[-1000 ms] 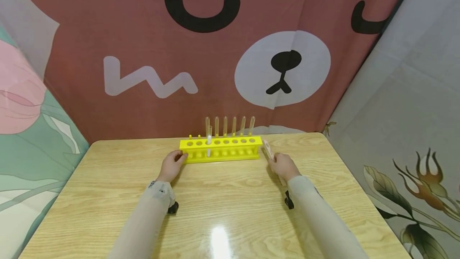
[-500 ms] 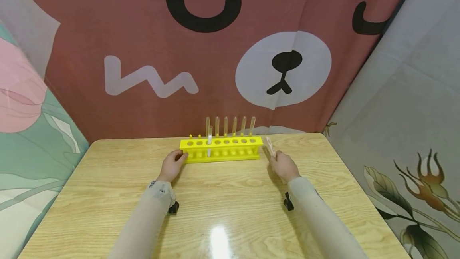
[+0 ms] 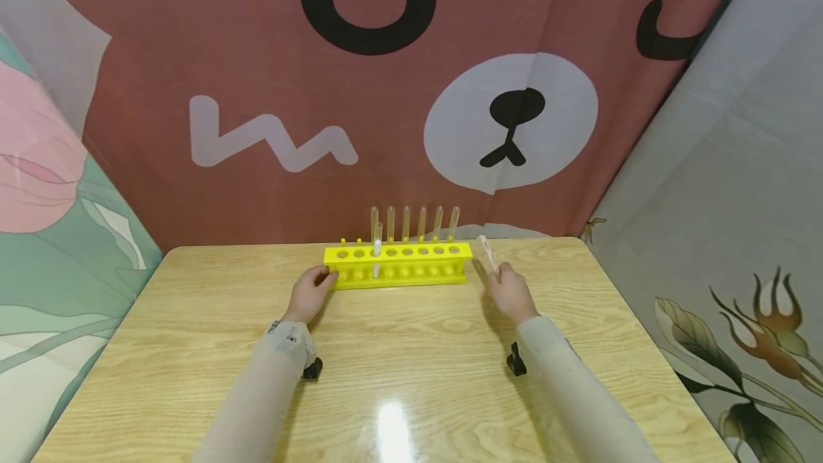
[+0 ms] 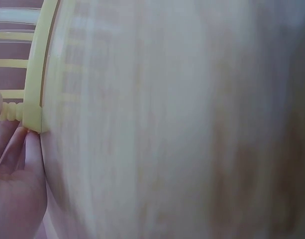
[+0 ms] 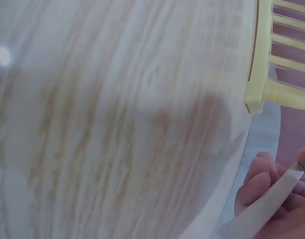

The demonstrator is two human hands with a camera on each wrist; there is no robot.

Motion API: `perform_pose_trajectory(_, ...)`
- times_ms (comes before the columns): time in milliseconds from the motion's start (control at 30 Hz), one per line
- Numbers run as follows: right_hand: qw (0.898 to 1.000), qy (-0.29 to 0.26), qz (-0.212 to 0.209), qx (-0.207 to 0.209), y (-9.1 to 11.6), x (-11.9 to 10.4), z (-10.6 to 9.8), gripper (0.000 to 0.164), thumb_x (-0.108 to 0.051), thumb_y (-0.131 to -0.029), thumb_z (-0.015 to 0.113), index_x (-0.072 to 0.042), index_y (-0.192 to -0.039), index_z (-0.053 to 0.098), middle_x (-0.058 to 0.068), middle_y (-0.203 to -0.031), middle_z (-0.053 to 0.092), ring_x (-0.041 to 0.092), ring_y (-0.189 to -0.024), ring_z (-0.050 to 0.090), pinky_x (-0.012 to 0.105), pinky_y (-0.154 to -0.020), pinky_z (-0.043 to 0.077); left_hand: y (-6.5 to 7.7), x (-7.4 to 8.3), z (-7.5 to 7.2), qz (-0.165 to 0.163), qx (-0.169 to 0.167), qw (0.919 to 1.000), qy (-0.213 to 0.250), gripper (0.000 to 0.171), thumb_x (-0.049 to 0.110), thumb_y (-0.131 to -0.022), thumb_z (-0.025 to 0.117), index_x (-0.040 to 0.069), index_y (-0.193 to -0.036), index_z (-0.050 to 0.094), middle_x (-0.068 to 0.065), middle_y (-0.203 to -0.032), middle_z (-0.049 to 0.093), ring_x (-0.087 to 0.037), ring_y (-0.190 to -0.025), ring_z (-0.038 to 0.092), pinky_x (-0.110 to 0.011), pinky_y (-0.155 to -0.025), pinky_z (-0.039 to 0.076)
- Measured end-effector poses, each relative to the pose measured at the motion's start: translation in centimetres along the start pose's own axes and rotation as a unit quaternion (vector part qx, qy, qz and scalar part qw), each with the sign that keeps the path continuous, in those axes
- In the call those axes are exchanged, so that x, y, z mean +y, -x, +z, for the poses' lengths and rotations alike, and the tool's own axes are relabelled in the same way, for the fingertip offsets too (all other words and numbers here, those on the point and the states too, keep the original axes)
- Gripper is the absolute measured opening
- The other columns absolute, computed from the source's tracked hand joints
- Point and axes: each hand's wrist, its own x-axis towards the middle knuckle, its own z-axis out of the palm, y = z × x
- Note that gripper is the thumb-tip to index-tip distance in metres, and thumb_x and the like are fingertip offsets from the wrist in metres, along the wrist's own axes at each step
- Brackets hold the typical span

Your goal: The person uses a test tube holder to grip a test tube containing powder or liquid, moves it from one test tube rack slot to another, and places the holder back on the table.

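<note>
A yellow test tube rack (image 3: 398,282) stands at the back of the table. One upright clear test tube with white contents (image 3: 377,245) sits in a hole left of its middle. Several clear test tubes (image 3: 406,223) stand upside down on pegs along the rear. My left hand (image 3: 311,294) grips the rack's left end, its fingers around the end post (image 4: 32,107) in the left wrist view. Right of the rack, my right hand (image 3: 511,294) holds a pale wooden test tube clamp (image 3: 488,253), its upper end slanting up and left, apart from the rack.
Two bare yellow pegs (image 3: 351,242) stick up at the rack's rear left. The wood-grain table (image 3: 411,349) runs back to a hanging pink-brown cloth (image 3: 270,198). A pale flowered cloth (image 3: 714,234) hangs along the right side.
The right hand has risen slightly and shifted a little right, and the clamp's lower end no longer shows below the hand. The left hand still holds the rack in place.
</note>
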Motion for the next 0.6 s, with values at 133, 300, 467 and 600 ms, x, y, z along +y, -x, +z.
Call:
perform_pose_trajectory(133, 1.0, -0.007, -0.011, 0.021, -0.1, -0.2, 0.0, 0.029, -0.02, -0.106, 0.034, 0.004, -0.11, 0.048, 0.01, -0.068, 0.049, 0.017, -0.047, 0.04, 0.029, -0.041, 0.035, -0.1, 0.0, 0.1, 0.006, 0.002, 1.0, 0.0, 0.047, 0.032, -0.108, 0.052, -0.004, -0.137, 0.055, -0.026, -0.148, 0.046, -0.042, -0.141, 0.039, -0.057, -0.116, 0.032)
perform_pose_trajectory(300, 0.999, 0.002, -0.03, 0.044, -0.1, -0.9, 0.0, 0.028, -0.019, -0.106, 0.036, 0.004, -0.109, 0.051, 0.008, -0.066, 0.045, 0.017, -0.048, 0.038, 0.03, -0.043, 0.034, 0.0, 0.0, 0.0, 0.007, 0.007, 0.9999, 0.004, 0.044, 0.031, -0.107, 0.052, -0.003, -0.134, 0.058, -0.025, -0.147, 0.047, -0.042, -0.14, 0.041, -0.057, -0.115, 0.033)
perform_pose_trajectory(467, 0.999, 0.004, -0.026, 0.048, 0.3, -1.7, -0.1, 0.028, -0.022, -0.106, 0.036, 0.002, -0.11, 0.051, 0.007, -0.065, 0.043, 0.017, -0.047, 0.036, 0.03, -0.042, 0.033, -0.1, -0.1, 0.1, 0.008, 0.008, 0.9999, 0.007, 0.043, 0.031, -0.107, 0.053, -0.004, -0.133, 0.058, -0.025, -0.146, 0.048, -0.041, -0.139, 0.041, -0.057, -0.115, 0.034)
perform_pose_trajectory(600, 0.998, 0.001, -0.033, 0.055, 0.5, -2.2, 0.0, 0.027, -0.022, -0.106, 0.038, 0.001, -0.111, 0.051, 0.007, -0.065, 0.044, 0.017, -0.047, 0.037, 0.029, -0.042, 0.033, -0.2, -0.3, 0.1, 0.01, 0.01, 0.9999, 0.006, 0.044, 0.031, -0.107, 0.053, -0.004, -0.134, 0.058, -0.025, -0.146, 0.049, -0.041, -0.139, 0.042, -0.056, -0.114, 0.035)
